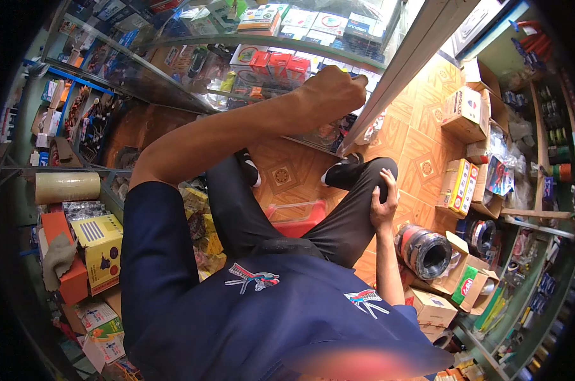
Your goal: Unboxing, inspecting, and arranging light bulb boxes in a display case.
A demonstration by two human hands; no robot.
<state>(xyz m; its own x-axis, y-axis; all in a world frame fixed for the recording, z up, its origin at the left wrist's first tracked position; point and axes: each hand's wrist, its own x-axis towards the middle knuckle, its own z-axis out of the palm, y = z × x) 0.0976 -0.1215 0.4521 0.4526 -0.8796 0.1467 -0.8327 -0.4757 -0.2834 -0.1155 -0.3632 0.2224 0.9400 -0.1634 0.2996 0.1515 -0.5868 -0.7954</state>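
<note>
My left arm reaches across in front of me, and my left hand [335, 93] is curled beside the pale metal post [397, 71] of a glass display case [278, 45]. The fingertips and palm are turned away, so whether anything is in that hand is hidden. Small red boxes [279, 65] and white boxes show through the glass behind it. My right hand [385, 205] rests on my right knee, fingers apart and holding nothing. Between my legs, which are in dark trousers, is a red plastic object [299, 219].
Right of me stand cardboard boxes [462, 112], a yellow and white carton [459, 185] and black cable coils [424, 251] on the patterned floor [280, 175]. Shelves with goods line both sides. On the left are a tape roll [67, 187] and a yellow box [99, 250].
</note>
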